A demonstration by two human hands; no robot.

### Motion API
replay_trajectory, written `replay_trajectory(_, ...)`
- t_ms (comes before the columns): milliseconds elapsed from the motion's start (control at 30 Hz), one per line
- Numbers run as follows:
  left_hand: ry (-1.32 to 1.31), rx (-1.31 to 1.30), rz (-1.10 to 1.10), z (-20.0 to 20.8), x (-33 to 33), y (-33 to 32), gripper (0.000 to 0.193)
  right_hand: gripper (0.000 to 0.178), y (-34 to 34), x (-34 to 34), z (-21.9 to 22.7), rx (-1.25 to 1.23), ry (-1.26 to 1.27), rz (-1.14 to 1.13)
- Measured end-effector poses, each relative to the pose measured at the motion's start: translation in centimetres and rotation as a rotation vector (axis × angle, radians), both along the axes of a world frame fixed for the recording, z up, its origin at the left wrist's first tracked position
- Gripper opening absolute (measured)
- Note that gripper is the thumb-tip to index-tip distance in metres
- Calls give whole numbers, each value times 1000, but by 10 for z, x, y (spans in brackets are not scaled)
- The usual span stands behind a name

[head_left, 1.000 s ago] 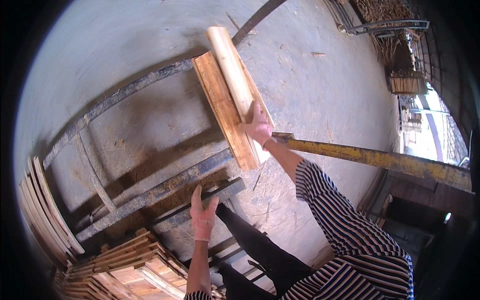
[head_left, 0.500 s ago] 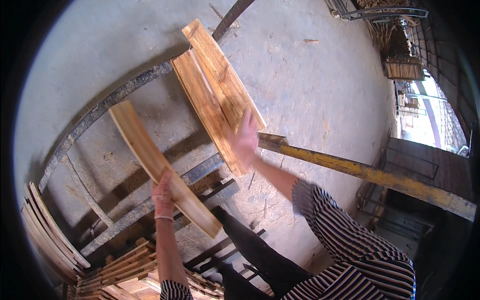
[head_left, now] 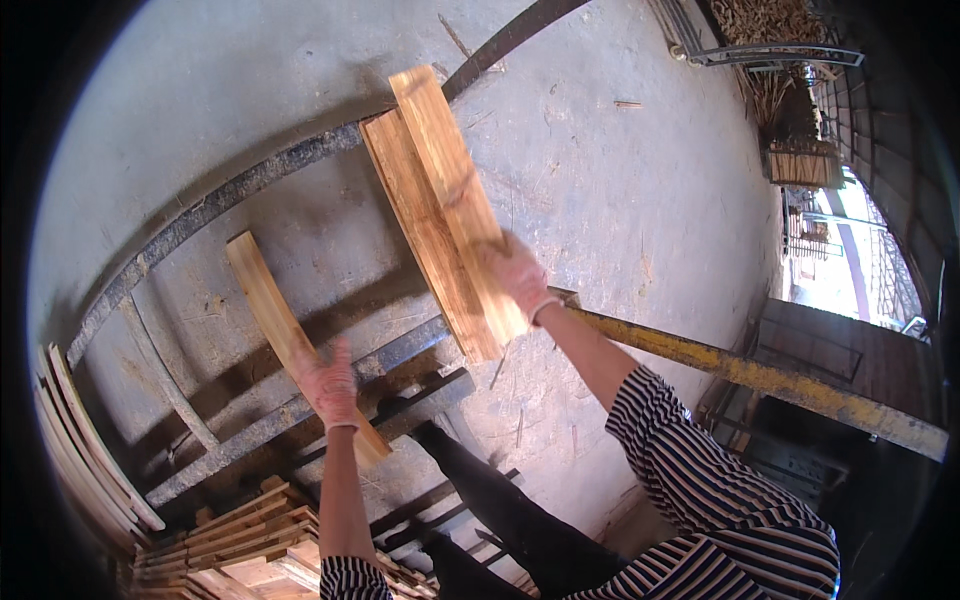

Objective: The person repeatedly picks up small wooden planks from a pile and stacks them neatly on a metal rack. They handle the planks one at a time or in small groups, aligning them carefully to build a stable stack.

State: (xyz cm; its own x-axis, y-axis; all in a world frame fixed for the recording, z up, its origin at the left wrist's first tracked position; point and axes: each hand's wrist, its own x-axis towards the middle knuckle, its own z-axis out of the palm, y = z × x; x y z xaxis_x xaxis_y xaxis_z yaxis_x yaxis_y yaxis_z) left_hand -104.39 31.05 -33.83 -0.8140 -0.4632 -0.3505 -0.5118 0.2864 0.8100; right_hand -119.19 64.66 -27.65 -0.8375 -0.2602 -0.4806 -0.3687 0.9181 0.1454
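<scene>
A narrow, slightly curved wooden board [head_left: 270, 300] slants across the left side of the metal frame. My left hand [head_left: 330, 388] is closed round it near its lower end, the thumb standing up. Right of it, two wider boards lie on the frame, partly overlapping. The lower board [head_left: 412, 205] shows along the left side, while the upper board [head_left: 445, 150] sits on top, shifted right and toward the far end. My right hand [head_left: 517, 275], slightly blurred, grips the upper board's right edge near its near end; its fingertips are over the top face.
The boards rest on a worn metal frame [head_left: 270, 168] with a yellow-painted bar [head_left: 720, 362] running right. Long curved wood strips [head_left: 95, 440] lean at the left edge. Stacked boards [head_left: 230, 545] fill the lower left. My legs [head_left: 490, 490] stand close by the frame.
My left hand's board has tipped, showing a narrower face, and its near end has shifted left. My right hand has closed on the upper board, which now lies more squarely over the lower one.
</scene>
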Motion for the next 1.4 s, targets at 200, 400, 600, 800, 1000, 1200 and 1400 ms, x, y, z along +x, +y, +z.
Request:
replay_trajectory(200,-71,909,31,-41,-43,94,93,107,-18,-2,11,-863,-451,-1098)
replay_trajectory(400,-128,1289,94,-86,-68,152,55,116,-31,-3,-9,-763,-379,-987)
replay_trajectory(600,-322,1472,-61,17,-37,71,56,83,-64,55,10,-809,-583,-996)
replay_trajectory(800,-218,1271,-146,86,60,11,61,70,-125,161,49,-1455,-850,-1481)
replay_trajectory(1000,-225,1268,29,184,153,23,68,60,-119,214,133,-1186,-932,-1280)
replay_trajectory(1200,-11,1430,181,281,287,20,89,67,-144,304,231,-1216,-970,-1109)
replay_trajectory(1400,120,1468,485,332,391,24,98,79,-232,315,206,-1051,-1501,-1232)
